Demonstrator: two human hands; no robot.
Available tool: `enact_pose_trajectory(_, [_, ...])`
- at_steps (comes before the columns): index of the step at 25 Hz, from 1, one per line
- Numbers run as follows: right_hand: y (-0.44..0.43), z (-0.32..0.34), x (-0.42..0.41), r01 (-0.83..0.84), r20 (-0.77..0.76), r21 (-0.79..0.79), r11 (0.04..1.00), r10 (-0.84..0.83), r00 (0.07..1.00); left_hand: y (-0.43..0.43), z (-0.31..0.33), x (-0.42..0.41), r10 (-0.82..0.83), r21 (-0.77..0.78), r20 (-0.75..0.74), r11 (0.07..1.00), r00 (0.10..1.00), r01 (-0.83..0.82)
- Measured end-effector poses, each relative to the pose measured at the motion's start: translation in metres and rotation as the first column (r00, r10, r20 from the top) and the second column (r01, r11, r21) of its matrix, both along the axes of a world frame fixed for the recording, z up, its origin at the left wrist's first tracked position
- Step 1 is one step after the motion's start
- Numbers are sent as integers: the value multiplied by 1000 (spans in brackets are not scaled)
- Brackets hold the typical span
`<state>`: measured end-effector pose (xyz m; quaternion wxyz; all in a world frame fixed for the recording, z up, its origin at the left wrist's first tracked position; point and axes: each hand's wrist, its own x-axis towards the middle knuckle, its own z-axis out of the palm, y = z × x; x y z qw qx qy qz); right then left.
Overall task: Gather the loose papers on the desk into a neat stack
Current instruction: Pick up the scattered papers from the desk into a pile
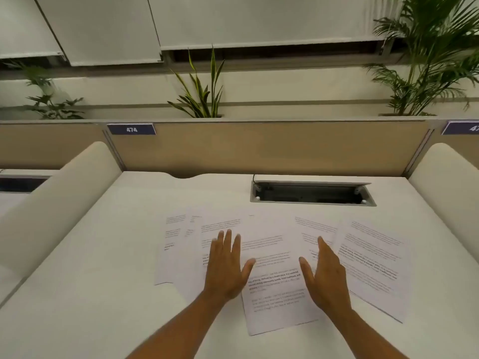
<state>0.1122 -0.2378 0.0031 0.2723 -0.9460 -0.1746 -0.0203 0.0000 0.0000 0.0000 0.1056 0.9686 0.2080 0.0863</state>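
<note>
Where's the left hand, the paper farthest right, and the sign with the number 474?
left hand [225, 265]: head view, back of hand.
rightmost paper [373, 268]: head view, printed middle.
474 sign [131, 129]: head view, its digits.

Bare desk [103, 281] open left and near side of the spread papers [272, 255]; padded dividers [64, 198] wall both flanks, back panel [259, 149] closes the far edge, open cable hatch [312, 193] recessed just beyond the sheets.

White desk [116, 255] w/ open cable hatch [312, 194] – tan partition [259, 149] behind, label 474 [131, 129]. 3 plants [202, 94] along ledge; pale roller blinds [103, 27] above, soft even light.
</note>
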Motion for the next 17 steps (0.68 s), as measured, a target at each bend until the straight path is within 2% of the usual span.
enact_pose_trajectory(2, [-7, -15, -10, 71, -65, 31, 997, -69, 996, -1, -17, -18, 145, -92, -65, 984, 987, -151])
enact_pose_trajectory(4, [-20, -35, -21, 96, -103, -82, 992, -105, 989, 2, -34, -39, 303, -151, -80, 938, 950, -312])
enact_pose_trajectory(7, [-17, -45, -22, 36, -131, -226, 974, -67, 989, 16, -32, -47, 495, -209, -95, 839, 864, -503])
enact_pose_trajectory(10, [-6, -43, -22, -58, -130, -380, 923, 9, 991, 23, -22, -37, 552, -216, -190, 783, 812, -584])
enact_pose_trajectory(17, [23, -37, -35, -188, -147, -418, 889, 139, 979, 37, -3, -17, 611, -260, -370, 655, 700, -709])
